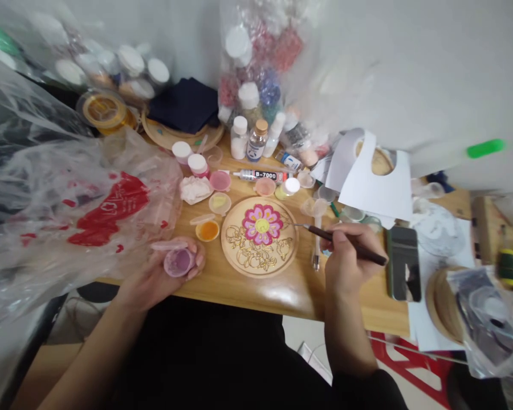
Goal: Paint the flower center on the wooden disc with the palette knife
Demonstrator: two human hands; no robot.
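Observation:
A round wooden disc (259,236) lies on the table, with a pink flower with a yellow centre and gold outlines painted on it. My right hand (346,256) is closed on a thin dark tool (346,241) whose metal tip points at the disc's right edge. My left hand (165,270) cups a small open pot of light purple material (178,262) at the table's front edge, left of the disc. The pot's loose lid (169,246) lies just above my fingers.
Small pots of orange (207,230), yellow and pink ring the disc, with a B-7000 glue tube (260,175) behind. A clear plastic bag with red print (102,210) covers the left. A phone (404,263), white paper and wooden hoops sit right. Bottles stand behind.

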